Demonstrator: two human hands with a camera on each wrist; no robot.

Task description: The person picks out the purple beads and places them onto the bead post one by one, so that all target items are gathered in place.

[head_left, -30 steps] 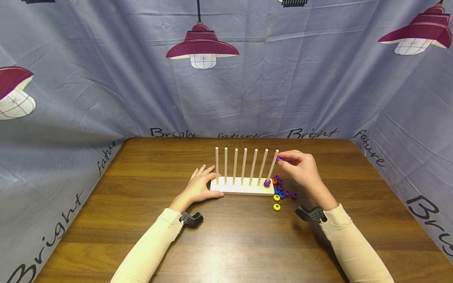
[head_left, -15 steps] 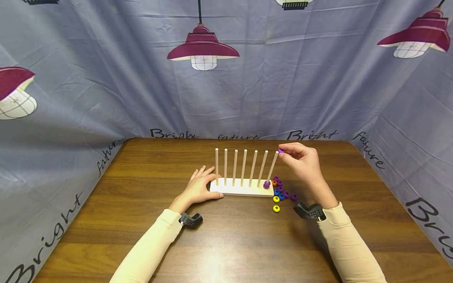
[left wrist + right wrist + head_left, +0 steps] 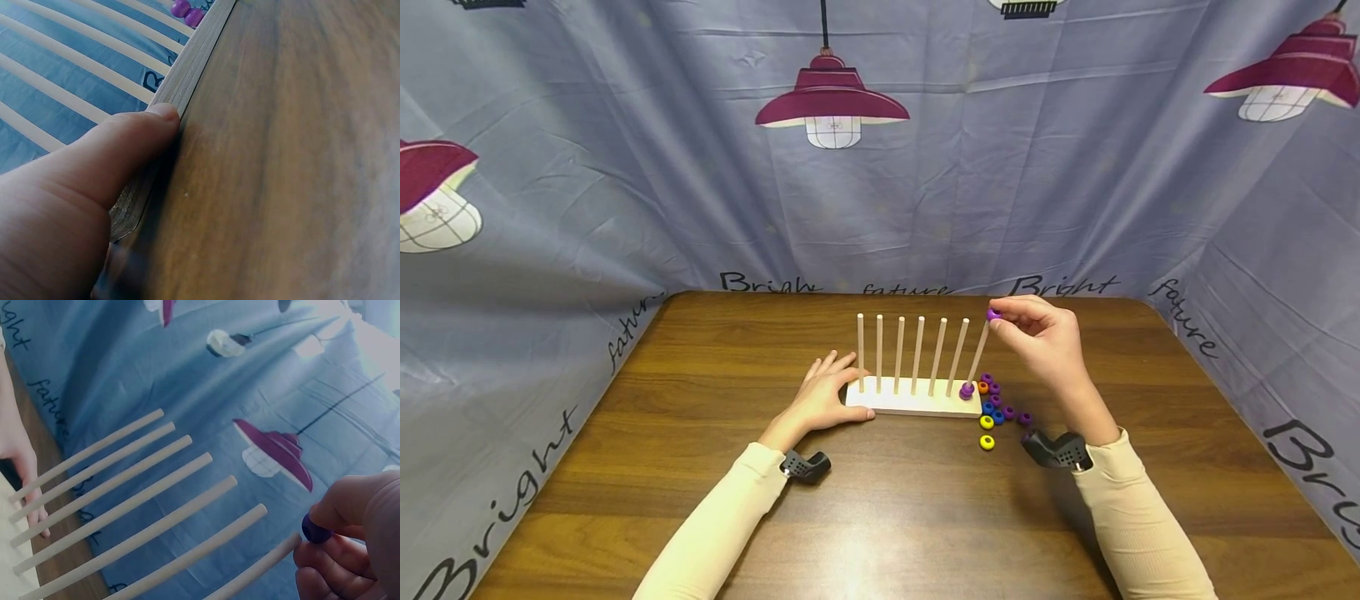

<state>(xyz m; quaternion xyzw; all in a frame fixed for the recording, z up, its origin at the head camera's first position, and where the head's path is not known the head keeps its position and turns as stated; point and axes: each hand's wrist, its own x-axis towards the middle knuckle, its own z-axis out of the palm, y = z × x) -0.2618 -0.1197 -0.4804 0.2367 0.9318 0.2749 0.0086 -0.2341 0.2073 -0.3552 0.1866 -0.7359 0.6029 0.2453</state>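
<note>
A pale wooden peg rack (image 3: 917, 405) stands on the table with a row of several upright pegs. My left hand (image 3: 820, 400) holds its left end, thumb along the front edge (image 3: 164, 112) and the other fingers spread behind. Two purple beads (image 3: 967, 391) sit stacked low on the rightmost peg (image 3: 977, 354). My right hand (image 3: 1047, 346) pinches another purple bead (image 3: 315, 531) between thumb and fingers at that peg's tip. Whether the peg has entered its hole cannot be told.
Loose beads lie by the rack's right end: several purple beads (image 3: 1009, 413), an orange bead (image 3: 982, 387), two blue beads (image 3: 997, 417) and two yellow beads (image 3: 987, 442). A printed curtain (image 3: 880, 208) surrounds the wooden table (image 3: 880, 508) at the back and sides.
My right hand has risen with the purple bead, from beside the rightmost peg's upper part to its tip. The left hand has stayed on the rack.
</note>
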